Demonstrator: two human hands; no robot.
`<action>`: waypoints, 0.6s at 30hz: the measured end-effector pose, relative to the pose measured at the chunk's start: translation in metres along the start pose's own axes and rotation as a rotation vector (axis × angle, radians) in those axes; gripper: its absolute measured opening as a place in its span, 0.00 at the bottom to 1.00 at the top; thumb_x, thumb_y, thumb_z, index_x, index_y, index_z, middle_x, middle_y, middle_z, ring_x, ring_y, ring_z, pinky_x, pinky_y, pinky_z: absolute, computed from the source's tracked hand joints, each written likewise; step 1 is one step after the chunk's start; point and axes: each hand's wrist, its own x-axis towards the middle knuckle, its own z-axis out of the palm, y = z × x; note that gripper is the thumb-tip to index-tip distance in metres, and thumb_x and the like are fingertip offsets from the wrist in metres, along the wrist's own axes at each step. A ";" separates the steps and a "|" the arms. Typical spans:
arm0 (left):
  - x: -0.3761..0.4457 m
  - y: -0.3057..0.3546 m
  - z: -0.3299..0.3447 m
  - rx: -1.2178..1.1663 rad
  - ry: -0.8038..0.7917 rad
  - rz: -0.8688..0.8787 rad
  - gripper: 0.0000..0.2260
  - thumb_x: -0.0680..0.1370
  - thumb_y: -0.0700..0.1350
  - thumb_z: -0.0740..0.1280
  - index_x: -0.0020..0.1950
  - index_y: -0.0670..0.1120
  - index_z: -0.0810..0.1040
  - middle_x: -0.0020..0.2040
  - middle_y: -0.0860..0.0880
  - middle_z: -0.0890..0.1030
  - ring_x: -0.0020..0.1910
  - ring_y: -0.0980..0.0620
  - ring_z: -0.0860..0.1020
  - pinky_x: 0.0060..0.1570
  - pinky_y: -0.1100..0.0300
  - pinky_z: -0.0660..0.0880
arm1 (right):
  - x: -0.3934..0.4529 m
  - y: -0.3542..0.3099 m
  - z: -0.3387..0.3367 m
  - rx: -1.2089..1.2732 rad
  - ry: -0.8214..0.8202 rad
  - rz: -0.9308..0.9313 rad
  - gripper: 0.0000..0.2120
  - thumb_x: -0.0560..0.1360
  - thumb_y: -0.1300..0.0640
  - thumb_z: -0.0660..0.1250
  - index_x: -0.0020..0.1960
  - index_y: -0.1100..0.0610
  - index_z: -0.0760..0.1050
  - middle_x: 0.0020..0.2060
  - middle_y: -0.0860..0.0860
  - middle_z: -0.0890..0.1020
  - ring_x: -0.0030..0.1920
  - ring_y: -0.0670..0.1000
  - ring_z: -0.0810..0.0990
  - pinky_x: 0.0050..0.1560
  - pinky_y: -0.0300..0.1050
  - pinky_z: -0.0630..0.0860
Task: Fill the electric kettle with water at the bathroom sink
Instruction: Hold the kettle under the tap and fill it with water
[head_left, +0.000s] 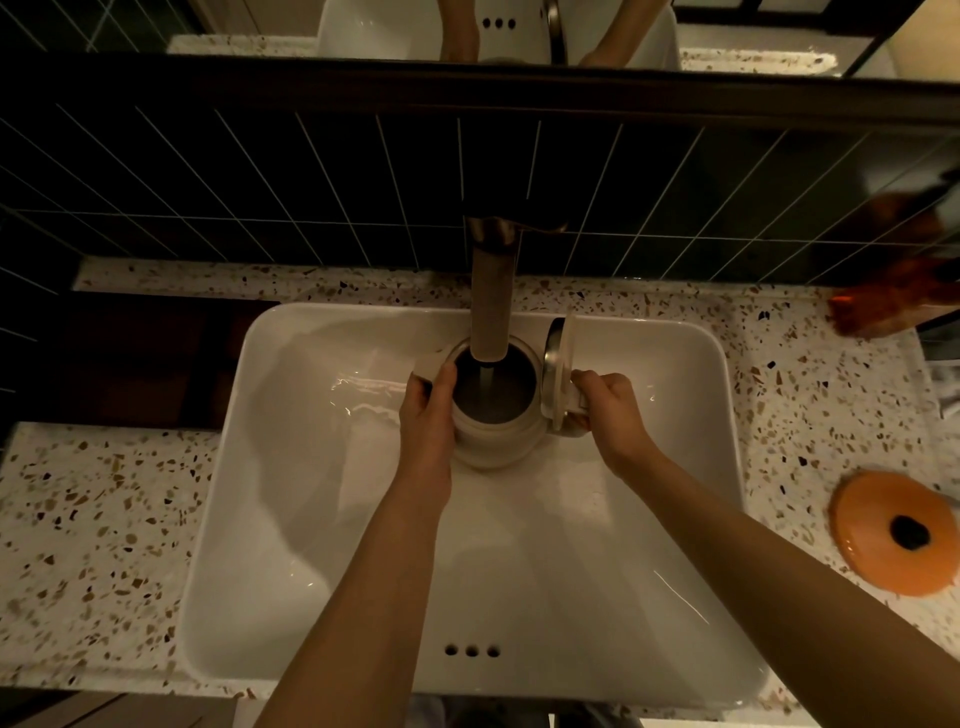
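A white electric kettle (498, 441) stands upright inside the white sink basin (291, 467), directly under the metal faucet spout (491, 312). Its lid (558, 374) is hinged open to the right. A thin stream of water falls from the spout into the kettle's dark opening. My left hand (434, 410) grips the kettle's left side near the spout lip. My right hand (605, 410) holds the kettle's handle on the right, below the open lid.
A speckled terrazzo counter (104, 519) surrounds the basin. An orange round object with a dark centre (893, 530) lies on the counter at the right. A brown item (883, 301) sits at the back right. Dark tiles and a mirror rise behind the faucet.
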 end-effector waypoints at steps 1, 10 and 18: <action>0.000 0.000 0.000 -0.003 -0.001 0.001 0.06 0.80 0.49 0.65 0.56 0.58 0.77 0.57 0.55 0.82 0.58 0.58 0.78 0.59 0.60 0.73 | -0.001 -0.001 0.000 0.005 -0.003 0.004 0.23 0.80 0.67 0.55 0.26 0.59 0.67 0.14 0.45 0.73 0.18 0.39 0.71 0.24 0.28 0.70; 0.000 0.001 -0.001 -0.006 -0.019 -0.001 0.07 0.81 0.49 0.64 0.57 0.58 0.76 0.57 0.56 0.81 0.58 0.59 0.77 0.59 0.60 0.72 | -0.001 -0.003 0.002 -0.025 0.008 -0.007 0.20 0.80 0.65 0.56 0.29 0.63 0.68 0.19 0.52 0.69 0.18 0.40 0.68 0.26 0.34 0.69; 0.002 -0.001 -0.004 -0.006 -0.023 -0.004 0.09 0.81 0.49 0.64 0.60 0.56 0.75 0.58 0.55 0.81 0.59 0.57 0.77 0.61 0.59 0.73 | -0.012 -0.018 0.006 0.038 -0.018 0.022 0.25 0.81 0.69 0.52 0.26 0.57 0.68 0.13 0.45 0.74 0.17 0.37 0.72 0.22 0.26 0.70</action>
